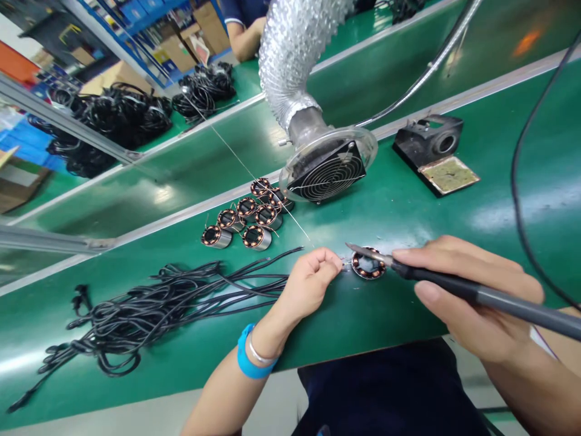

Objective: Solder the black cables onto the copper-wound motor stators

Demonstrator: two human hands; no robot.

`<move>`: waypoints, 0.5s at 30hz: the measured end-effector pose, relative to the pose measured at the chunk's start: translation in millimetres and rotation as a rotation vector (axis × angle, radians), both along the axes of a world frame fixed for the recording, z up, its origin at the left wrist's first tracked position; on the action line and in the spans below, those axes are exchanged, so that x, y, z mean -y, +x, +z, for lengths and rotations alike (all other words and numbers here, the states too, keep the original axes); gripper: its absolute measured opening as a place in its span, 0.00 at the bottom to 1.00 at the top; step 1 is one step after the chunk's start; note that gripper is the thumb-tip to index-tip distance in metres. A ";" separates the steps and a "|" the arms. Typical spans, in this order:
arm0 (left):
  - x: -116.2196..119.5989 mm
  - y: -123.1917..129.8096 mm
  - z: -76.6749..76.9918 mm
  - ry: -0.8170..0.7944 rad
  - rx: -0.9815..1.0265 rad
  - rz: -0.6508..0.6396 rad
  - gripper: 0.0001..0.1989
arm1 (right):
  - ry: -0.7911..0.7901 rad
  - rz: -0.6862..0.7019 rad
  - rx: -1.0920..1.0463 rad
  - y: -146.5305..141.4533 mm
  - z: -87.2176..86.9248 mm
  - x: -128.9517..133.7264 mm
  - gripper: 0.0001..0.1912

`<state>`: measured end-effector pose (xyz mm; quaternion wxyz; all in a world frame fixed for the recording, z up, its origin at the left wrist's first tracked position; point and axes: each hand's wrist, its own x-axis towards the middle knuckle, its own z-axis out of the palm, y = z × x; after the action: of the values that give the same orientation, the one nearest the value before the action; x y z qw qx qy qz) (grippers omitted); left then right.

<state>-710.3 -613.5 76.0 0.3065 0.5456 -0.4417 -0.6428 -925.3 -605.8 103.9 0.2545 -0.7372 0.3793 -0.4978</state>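
My right hand (pixel 481 297) is closed round the dark handle of a soldering iron (pixel 436 280), whose tip points left, just above a round copper-wound stator (pixel 368 264) on the green bench. Beside that stator, on its left, my left hand (pixel 313 278) pinches thin wire ends that run toward it. A thin solder strand (pixel 297 224) comes down from the upper left and ends near my left fingers. Black cables (pixel 149 309) lie in a loose bundle left of my left hand, some reaching under it or behind it.
Several stators (pixel 256 237) stand behind my left hand. A fume extractor (pixel 329 175) with a foil duct (pixel 290 54) hangs over the bench. An iron stand with sponge (pixel 449 175) sits at the back right. A black cord (pixel 517 181) runs down the right. Across the divider is a person's arm.
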 end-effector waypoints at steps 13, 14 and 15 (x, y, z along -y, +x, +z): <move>-1.6 0.0 0.3 -0.022 0.034 -0.022 0.13 | 0.115 -0.079 0.083 -0.6 -13.0 -2.0 0.09; -1.6 -0.1 0.4 -0.025 0.038 -0.024 0.13 | 0.120 -0.082 0.085 -0.5 -12.0 -2.4 0.09; -1.5 -0.1 0.5 -0.027 0.040 -0.024 0.13 | 0.124 -0.082 0.086 -0.4 -11.2 -2.8 0.09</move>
<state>-710.4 -612.0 76.5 0.2972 0.5490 -0.4630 -0.6292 -925.7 -603.1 92.8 0.2950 -0.6818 0.4279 -0.5148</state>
